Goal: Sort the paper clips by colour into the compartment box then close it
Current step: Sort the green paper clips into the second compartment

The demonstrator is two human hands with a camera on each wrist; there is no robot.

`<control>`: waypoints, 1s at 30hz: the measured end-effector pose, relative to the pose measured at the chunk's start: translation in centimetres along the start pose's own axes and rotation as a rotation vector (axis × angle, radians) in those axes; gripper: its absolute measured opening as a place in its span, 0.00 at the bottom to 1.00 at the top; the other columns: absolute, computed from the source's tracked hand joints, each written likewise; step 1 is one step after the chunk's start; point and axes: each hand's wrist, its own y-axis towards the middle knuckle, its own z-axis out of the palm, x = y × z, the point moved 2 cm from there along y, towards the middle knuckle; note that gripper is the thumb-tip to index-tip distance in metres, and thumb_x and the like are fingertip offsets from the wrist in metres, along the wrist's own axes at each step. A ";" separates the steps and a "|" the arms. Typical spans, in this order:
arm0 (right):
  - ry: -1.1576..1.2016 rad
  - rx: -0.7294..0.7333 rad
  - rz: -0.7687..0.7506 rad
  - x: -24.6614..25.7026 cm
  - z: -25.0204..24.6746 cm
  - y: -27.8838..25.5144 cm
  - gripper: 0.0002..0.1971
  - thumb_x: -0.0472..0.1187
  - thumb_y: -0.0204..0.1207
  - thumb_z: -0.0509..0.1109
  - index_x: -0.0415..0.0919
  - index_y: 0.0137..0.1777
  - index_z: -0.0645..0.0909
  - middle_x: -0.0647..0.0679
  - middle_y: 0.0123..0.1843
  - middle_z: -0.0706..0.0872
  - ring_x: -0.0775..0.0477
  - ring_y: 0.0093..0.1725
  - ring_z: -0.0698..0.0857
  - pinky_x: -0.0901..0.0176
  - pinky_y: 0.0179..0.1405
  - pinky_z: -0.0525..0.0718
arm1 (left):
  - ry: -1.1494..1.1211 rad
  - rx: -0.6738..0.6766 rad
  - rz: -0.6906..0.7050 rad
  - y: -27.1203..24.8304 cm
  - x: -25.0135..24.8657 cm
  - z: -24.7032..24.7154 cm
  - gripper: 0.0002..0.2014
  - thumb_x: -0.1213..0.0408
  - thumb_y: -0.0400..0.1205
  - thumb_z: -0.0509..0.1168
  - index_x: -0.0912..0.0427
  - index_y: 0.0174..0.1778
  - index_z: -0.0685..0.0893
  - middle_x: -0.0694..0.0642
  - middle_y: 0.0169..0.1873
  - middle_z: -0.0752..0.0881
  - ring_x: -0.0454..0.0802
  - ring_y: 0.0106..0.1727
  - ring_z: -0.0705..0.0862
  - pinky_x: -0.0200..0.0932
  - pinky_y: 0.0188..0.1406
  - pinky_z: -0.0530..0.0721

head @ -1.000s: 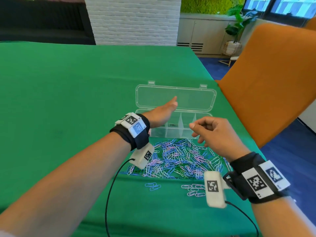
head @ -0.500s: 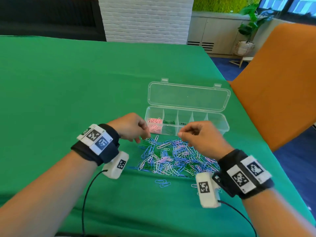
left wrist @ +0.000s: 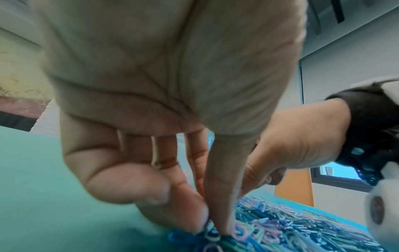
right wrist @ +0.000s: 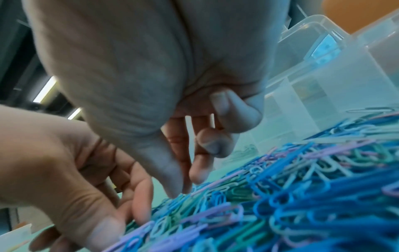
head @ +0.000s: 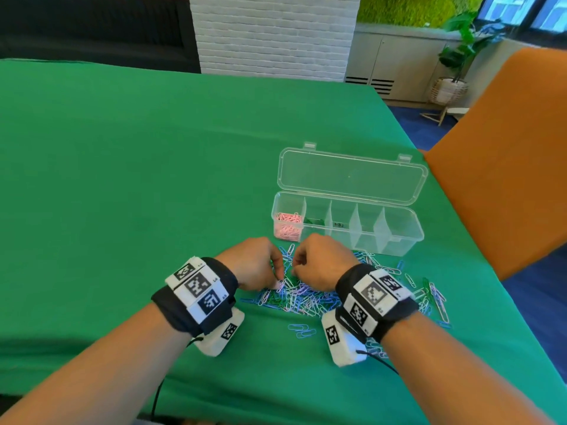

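Green surface [head: 122, 179] at lower centre: your left hand [head: 254, 265] pinches, right hand [head: 319, 262] hovers half-curled over light, slippery, tangling paper clips [head: 310, 299]; pinch one loop.

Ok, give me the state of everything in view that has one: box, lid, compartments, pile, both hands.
compartment box: open
lid: folded back flat
leftmost compartment: holds pink clips
second compartment: a few green clips
other compartments: look empty
paper clip pile: unsorted, mixed colours
left hand: fingertips pinching at clips
right hand: fingertips down in the pile, grip unclear
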 end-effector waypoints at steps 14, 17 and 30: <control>-0.096 0.156 0.020 -0.4 0.3 -0.3 0.06 0.37 0.74 0.70 0.37 0.39 0.87 0.44 0.40 0.91 0.44 0.42 0.89 0.48 0.49 0.90 | 0.128 -0.038 0.036 -0.8 0.1 0.6 0.05 0.57 0.76 0.77 0.51 0.42 0.88 0.42 0.30 0.83 0.46 0.38 0.82 0.40 0.41 0.78; 0.091 0.198 0.063 -1.3 -0.1 -0.4 0.08 0.40 0.76 0.73 0.34 0.41 0.88 0.43 0.40 0.91 0.47 0.38 0.86 0.52 0.48 0.89 | 0.051 -0.015 0.032 -1.0 0.1 0.4 0.03 0.57 0.78 0.75 0.51 0.43 0.88 0.43 0.32 0.84 0.43 0.36 0.81 0.39 0.40 0.78; 0.417 0.157 0.036 -1.0 -2.3 -0.6 0.07 0.46 0.72 0.79 0.44 0.38 0.89 0.53 0.33 0.87 0.55 0.33 0.80 0.62 0.36 0.80 | -0.606 -0.102 -0.035 -0.1 1.7 -0.6 0.02 0.69 0.80 0.73 0.62 0.45 0.87 0.52 0.30 0.90 0.44 0.33 0.89 0.38 0.37 0.86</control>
